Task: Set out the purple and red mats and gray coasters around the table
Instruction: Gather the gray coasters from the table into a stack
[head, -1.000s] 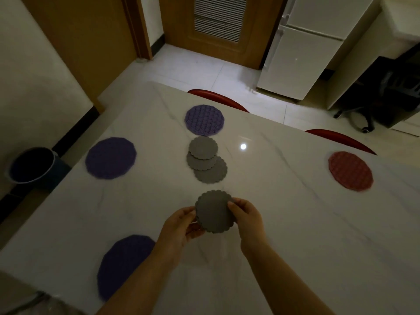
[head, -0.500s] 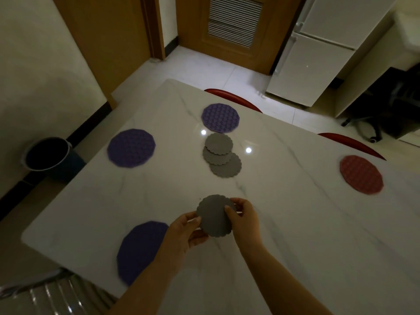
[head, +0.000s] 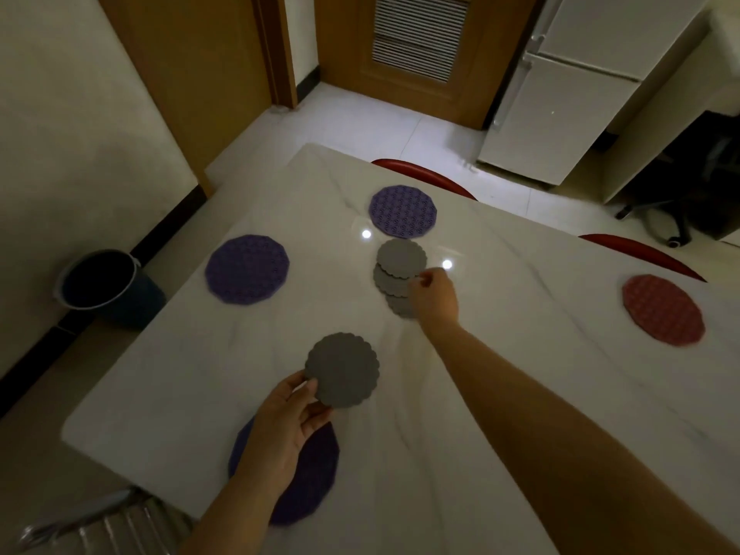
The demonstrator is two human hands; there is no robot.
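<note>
On the white marble table (head: 520, 394), my left hand (head: 286, 422) pinches one scalloped gray coaster (head: 342, 370) by its near edge, lifted above the near purple mat (head: 312, 470), which the hand partly hides. My right hand (head: 435, 295) is stretched out to a fanned pile of three gray coasters (head: 400, 258); its curled fingertips pinch the pile's right edge and cover the nearest coaster. Another purple mat (head: 247, 269) lies at the left end and a third (head: 402, 212) at the far side. A red mat (head: 662, 310) lies far right.
Two red chair backs (head: 424, 176) (head: 640, 254) stand along the table's far edge. A dark bucket (head: 100, 280) sits on the floor at left. A white fridge (head: 560, 114) and a wooden door (head: 416, 54) are behind. A metal chair (head: 100, 522) shows at bottom left.
My right hand let go of the held coaster and reached forward to the pile. My left hand now holds that coaster alone, shifted left over the near purple mat.
</note>
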